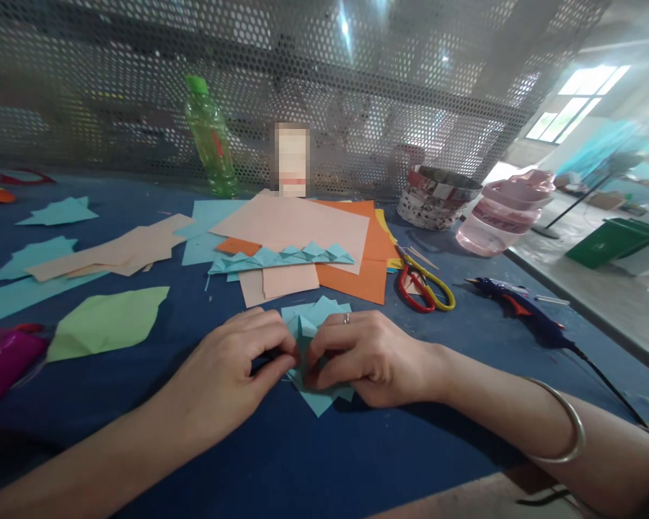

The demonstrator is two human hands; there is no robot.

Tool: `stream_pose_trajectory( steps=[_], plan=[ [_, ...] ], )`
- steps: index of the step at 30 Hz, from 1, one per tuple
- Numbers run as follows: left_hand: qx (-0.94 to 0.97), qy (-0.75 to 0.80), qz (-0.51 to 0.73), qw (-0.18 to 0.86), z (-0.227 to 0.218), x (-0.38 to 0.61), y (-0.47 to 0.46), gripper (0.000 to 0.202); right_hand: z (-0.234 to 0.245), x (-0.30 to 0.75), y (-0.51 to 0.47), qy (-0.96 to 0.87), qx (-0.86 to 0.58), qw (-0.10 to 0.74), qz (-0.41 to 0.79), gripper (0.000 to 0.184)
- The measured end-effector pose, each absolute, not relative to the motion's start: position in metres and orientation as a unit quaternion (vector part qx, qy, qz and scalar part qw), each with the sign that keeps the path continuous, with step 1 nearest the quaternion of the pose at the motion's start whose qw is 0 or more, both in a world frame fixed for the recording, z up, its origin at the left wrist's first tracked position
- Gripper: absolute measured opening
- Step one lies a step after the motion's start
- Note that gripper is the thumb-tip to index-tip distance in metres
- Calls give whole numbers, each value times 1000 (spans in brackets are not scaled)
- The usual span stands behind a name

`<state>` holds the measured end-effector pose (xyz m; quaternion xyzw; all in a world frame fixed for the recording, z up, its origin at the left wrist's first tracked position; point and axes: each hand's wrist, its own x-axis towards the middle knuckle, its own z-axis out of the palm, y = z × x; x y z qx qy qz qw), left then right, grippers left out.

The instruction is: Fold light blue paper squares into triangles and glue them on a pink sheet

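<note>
A light-blue folded paper piece (305, 333) lies on the dark-blue tabletop (238, 461), close to the person and near the middle of the view, partly hidden by the fingers. Its long axis runs fore and aft: one sharp corner points back toward the person, other corners fan out on the far side, and a narrow fold stands up between the hands. The left hand (254, 353) comes in from the lower left, back of the hand up, thumb and fingertips pinched together at the paper's left edge. The right hand (365, 353) reaches in from the right with its forearm slanting, fingers curled and closed on the upright fold; a ring and a bangle (570, 432) show on this arm. Just beyond the piece, a pointed blue strip (281, 258) lies crosswise over pale pink sheets (297, 223) and orange sheets (357, 281). To the right rest scissors (422, 285) with red and yellow handles, then a glue gun (519, 306); behind them stand a woven basket (435, 205) and a pink bottle (505, 213). On the left lies a light-green paper (108, 324), and a green bottle (210, 140) stands by the perforated screen (357, 86).
</note>
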<state>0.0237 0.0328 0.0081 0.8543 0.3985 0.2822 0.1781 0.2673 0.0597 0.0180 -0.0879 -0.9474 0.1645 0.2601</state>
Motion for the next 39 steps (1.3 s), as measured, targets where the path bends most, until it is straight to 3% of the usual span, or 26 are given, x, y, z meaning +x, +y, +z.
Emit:
stream_pose_trajectory(
  steps=[9,22,27,39],
  plan=[
    [854,404,277,178,6,24,34,17,14,265,57,-929,-100,310,177,42],
    [854,404,277,177,9,25,33,19,16,264,53,-948,-124,250,150,33],
    [834,441,287,168,5,24,34,7,18,264,53,-949,-123,249,152,33],
    [798,552,226,83,7,18,38,31,18,264,52,-948,-127,249,151,39]
  ],
)
